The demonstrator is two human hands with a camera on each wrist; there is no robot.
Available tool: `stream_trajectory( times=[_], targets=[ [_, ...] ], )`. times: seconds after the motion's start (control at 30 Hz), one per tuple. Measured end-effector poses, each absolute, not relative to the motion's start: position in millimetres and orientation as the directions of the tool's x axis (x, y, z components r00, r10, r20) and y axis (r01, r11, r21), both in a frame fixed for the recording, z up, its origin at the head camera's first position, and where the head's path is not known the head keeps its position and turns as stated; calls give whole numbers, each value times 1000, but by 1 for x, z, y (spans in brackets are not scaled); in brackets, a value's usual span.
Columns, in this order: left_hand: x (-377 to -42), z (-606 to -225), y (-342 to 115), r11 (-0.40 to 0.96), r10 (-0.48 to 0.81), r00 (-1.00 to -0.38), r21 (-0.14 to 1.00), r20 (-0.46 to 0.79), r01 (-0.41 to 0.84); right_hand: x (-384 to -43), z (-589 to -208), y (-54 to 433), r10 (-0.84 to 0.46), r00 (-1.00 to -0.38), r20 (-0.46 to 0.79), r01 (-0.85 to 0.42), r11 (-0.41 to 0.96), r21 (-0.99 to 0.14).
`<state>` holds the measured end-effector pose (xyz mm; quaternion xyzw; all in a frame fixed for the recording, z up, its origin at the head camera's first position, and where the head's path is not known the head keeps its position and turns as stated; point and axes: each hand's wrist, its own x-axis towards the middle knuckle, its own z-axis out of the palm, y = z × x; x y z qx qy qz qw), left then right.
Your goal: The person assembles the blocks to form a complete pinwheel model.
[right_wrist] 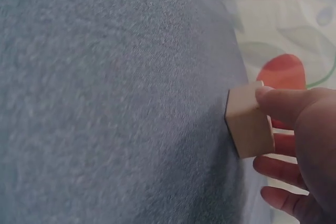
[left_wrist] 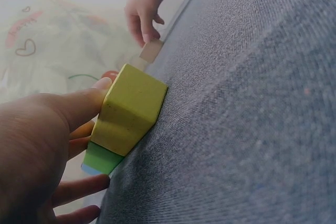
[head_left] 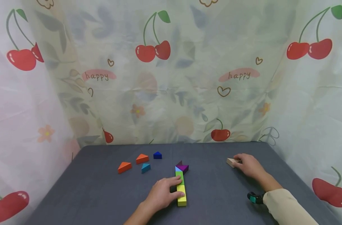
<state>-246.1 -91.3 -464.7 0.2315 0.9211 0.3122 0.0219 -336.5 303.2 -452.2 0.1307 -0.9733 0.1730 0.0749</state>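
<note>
Tan block (head_left: 231, 162), right of yellow block (head_left: 182, 202), likely light, stiff; right grip (head_left: 250, 166) aptly pinches its sides, left grip (head_left: 161, 192) spread.

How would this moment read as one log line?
left hand: touches yellow block, green block | right hand: grips tan block | teal block, navy block: untouched

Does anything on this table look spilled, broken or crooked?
Nothing stands out: the yellow rectangular block and green rectangular block line up end to end at the left hand, with no visible spill or damage.
</note>
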Motion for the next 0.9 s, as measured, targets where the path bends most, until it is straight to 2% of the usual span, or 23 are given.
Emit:
stream_trajectory(
  times=[0.47, 0.9],
  targets=[
    [-245, -464, -91, 698, 438, -892, 584, 109, 414, -352, -432, 288, -291, -951, 104, -309, 899, -310],
    [-246, -465, -91, 700, 439, -892, 580, 111, 417, -365, -419, 257, -310, -937, 159, -347, 874, -340]
  ],
)
